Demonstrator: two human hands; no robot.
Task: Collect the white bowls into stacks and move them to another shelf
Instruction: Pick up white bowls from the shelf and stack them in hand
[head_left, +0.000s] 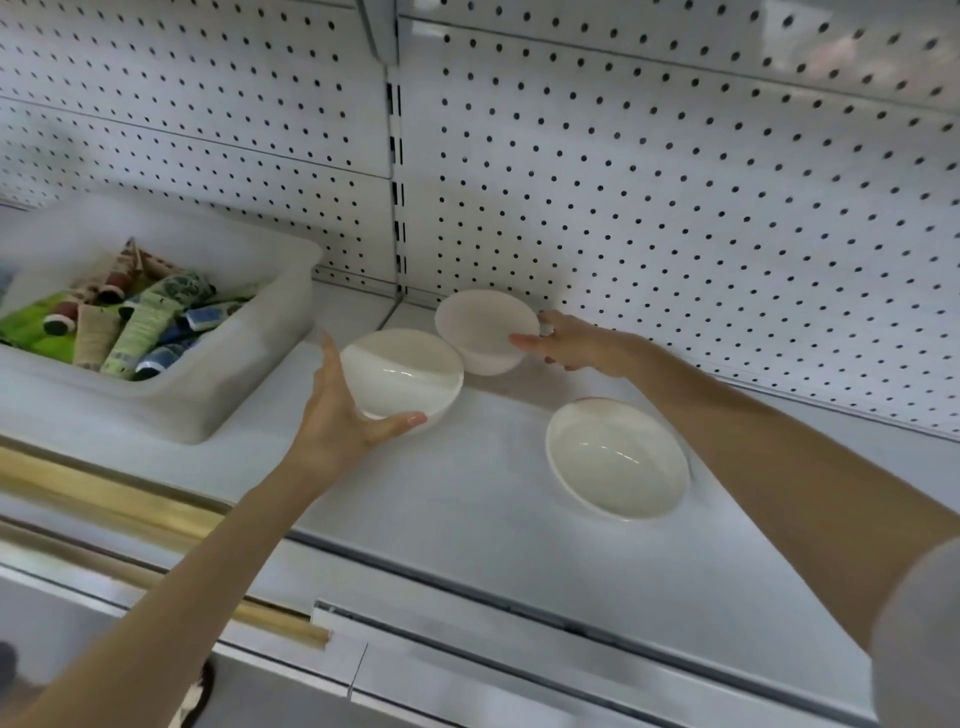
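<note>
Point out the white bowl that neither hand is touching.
The front-right bowl, alone on the shelf. The left hand grips the left bowl; the right hand holds the back bowl.

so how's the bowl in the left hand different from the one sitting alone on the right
The left bowl is gripped by the left hand; no hand touches the lone bowl. The left bowl is right beside the back bowl, which the right hand holds; the lone bowl stands apart on the shelf. Both are white, empty and open side up.
</note>
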